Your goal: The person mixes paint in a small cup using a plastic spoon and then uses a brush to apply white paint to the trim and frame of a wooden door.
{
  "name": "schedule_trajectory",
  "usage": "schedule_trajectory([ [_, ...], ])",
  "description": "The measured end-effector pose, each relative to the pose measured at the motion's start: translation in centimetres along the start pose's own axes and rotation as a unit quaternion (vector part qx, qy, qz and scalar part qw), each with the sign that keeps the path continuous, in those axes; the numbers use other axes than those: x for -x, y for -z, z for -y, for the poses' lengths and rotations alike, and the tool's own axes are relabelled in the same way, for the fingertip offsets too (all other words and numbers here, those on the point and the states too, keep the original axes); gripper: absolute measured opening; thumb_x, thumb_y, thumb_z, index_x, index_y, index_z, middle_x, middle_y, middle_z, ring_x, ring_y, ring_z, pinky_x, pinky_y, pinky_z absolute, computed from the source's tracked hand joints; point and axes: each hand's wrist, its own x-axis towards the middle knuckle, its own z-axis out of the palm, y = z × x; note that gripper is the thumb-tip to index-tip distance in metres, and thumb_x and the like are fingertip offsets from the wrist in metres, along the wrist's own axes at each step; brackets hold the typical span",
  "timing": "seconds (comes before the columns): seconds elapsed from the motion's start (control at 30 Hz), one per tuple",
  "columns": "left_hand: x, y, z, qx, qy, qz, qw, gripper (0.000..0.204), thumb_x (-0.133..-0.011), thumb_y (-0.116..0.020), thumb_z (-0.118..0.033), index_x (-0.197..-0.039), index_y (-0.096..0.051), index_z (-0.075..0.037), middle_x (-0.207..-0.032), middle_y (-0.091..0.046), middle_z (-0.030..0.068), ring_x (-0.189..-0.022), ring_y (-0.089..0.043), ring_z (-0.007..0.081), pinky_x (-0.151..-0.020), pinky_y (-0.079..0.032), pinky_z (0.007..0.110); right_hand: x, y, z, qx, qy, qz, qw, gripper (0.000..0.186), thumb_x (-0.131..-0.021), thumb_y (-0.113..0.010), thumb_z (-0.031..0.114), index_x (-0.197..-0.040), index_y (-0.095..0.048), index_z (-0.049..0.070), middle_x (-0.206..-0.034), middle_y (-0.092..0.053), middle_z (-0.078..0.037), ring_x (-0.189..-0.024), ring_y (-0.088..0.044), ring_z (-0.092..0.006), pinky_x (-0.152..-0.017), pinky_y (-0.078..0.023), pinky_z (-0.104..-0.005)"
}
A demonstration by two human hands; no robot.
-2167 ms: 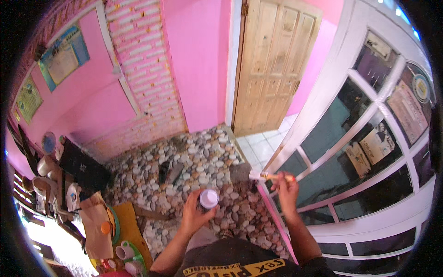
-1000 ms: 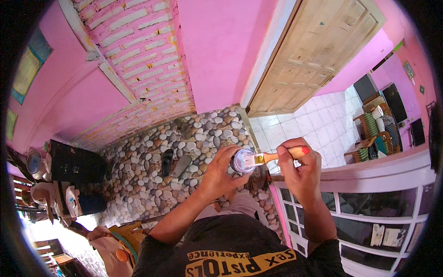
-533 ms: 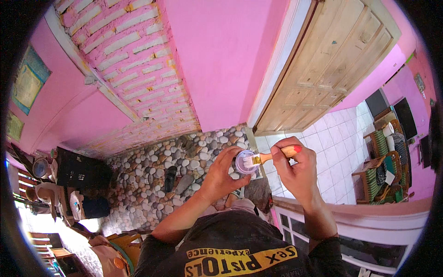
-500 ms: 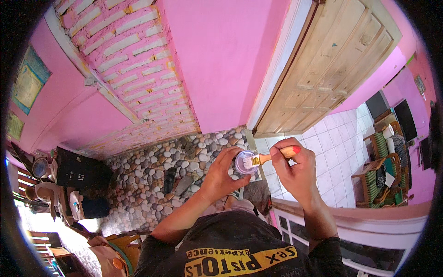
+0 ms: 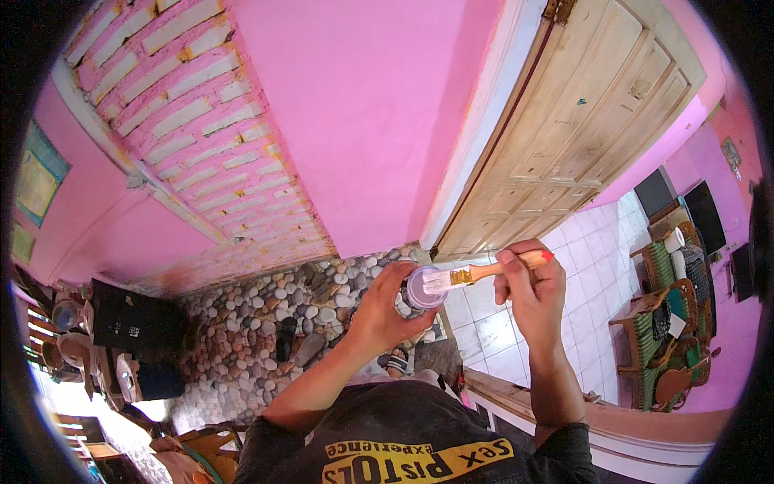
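The left hand wraps its fingers around a small round cup with pale contents, held out beyond the dark shirt. The fingers of the right hand pinch the handle of a paintbrush — red at its end — with whitish bristles over the cup's mouth; I cannot tell how deep they sit. Behind are a pebble-patterned floor, a pink wall and a wooden door.
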Motion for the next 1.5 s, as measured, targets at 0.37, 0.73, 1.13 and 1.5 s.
schedule_trajectory([
  [0.37,-10.5,2.4,3.5,0.011,-0.040,-0.004,0.999,0.062,-0.072,-0.090,-0.018,-0.124,-0.059,-0.001,-0.118,-0.065,0.0182,-0.109,-0.067,0.0329,-0.095,-0.053,0.042,-9.3,-1.8,-2.2,-0.087,-0.035,-0.056,0.994,0.018,-0.106,-0.056,0.017,-0.097,-0.060,0.002,-0.070,-0.062,-0.007,-0.052,-0.061,-0.0165,-0.048,-0.047,-0.0293],
  [0.73,-23.5,6.3,5.9,0.061,-0.099,0.053,0.992,0.058,-0.073,-0.089,-0.017,-0.122,-0.061,-0.002,-0.113,-0.066,0.0161,-0.102,-0.069,0.0314,-0.088,-0.056,0.040,-18.4,-3.4,-2.1,-0.176,-0.061,-0.116,0.976,0.019,-0.104,-0.061,0.022,-0.098,-0.061,0.003,-0.072,-0.067,-0.008,-0.054,-0.065,-0.0191,-0.050,-0.051,-0.0308],
  [1.13,-30.7,6.1,5.4,0.075,-0.118,0.052,0.989,0.057,-0.073,-0.088,-0.017,-0.121,-0.061,-0.002,-0.112,-0.066,0.0153,-0.103,-0.069,0.0308,-0.090,-0.055,0.040,-25.9,-1.4,0.6,-0.229,-0.047,-0.150,0.961,0.022,-0.103,-0.057,0.021,-0.093,-0.063,0.003,-0.073,-0.067,-0.013,-0.057,-0.064,-0.0216,-0.052,-0.049,-0.0337],
  [1.5,-31.1,3.9,7.8,0.050,-0.094,0.020,0.994,0.057,-0.075,-0.089,-0.015,-0.121,-0.059,-0.001,-0.111,-0.069,0.0136,-0.102,-0.070,0.0222,-0.091,-0.058,0.038,-36.1,8.4,13.9,-0.128,0.246,-0.187,0.942,0.024,-0.104,-0.058,0.022,-0.099,-0.064,0.000,-0.076,-0.064,-0.008,-0.061,-0.063,-0.0189,-0.056,-0.049,-0.0320],
])
